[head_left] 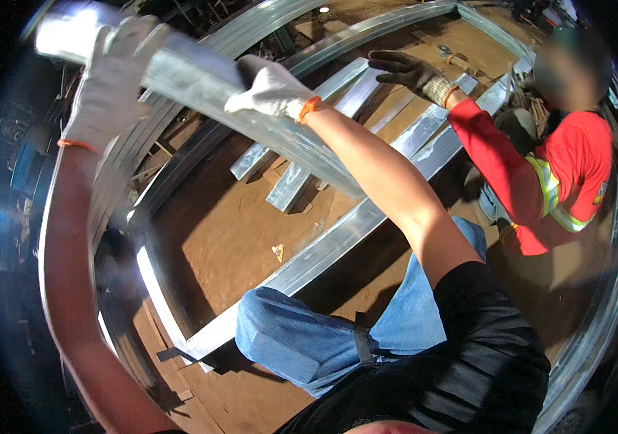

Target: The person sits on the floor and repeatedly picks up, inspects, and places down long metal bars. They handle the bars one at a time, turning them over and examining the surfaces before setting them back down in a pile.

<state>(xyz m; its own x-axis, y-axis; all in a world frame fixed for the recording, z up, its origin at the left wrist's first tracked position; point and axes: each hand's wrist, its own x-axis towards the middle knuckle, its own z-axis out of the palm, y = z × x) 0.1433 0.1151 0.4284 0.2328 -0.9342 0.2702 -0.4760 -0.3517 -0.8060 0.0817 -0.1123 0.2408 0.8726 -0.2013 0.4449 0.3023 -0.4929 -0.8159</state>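
Observation:
A galvanized metal channel (197,85) is held up slantwise in front of me, its left end higher and slightly smeared by motion. My left hand (117,76), in a white knit glove with an orange cuff, is closed over it near the left end. My right hand (273,90), gloved the same way, grips it around the middle, thumb on the near face and fingers over the far edge, partly hidden. The channel's lower end slopes down to the right, over a large metal frame (323,246) on the floor.
Several shorter metal pieces (294,186) lie on the brown floor inside the frame. A co-worker in a red top (576,155) crouches at right, a dark-gloved hand (410,72) reaching over them. Long metal sections (117,177) lie at left. A power tool (459,61) rests behind.

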